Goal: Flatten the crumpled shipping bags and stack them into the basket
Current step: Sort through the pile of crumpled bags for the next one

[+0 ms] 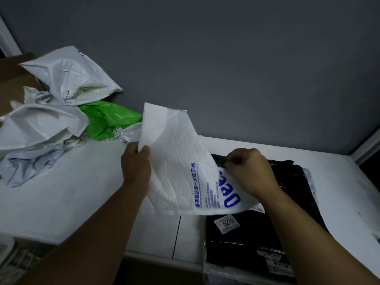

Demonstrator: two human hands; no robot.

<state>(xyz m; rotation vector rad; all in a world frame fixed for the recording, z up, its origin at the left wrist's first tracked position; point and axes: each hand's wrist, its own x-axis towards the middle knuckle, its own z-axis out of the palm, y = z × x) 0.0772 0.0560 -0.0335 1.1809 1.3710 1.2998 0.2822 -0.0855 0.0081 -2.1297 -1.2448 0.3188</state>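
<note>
**Both hands hold the white bag up over the surface**

Your left hand (135, 167) pinches the white bag (176, 161) at its upper left edge, thumb in front and fingers curled behind. Your right hand (249, 171) grips the opposite edge, knuckles up, fingers closed on the plastic.

The bag hangs between them, lifted off the surface (72, 198) and tilted, its top corner standing higher than your left hand. It is mostly spread out but still marked with fold lines and shallow creases. Blue lettering runs along the end nearest your right hand, with large blue letters partly hidden by that hand.

Under the bag's right end lies a black bag (246, 239), flat, with a white label (226, 223) reading 5270. It appears to sit in a pale basket (209, 270), though only bits of the rim show.

Well to the left, a heap of crumpled white bags (70, 79) and a green bag (107, 118) rest on the surface, beside a cardboard box (14, 79).
</note>
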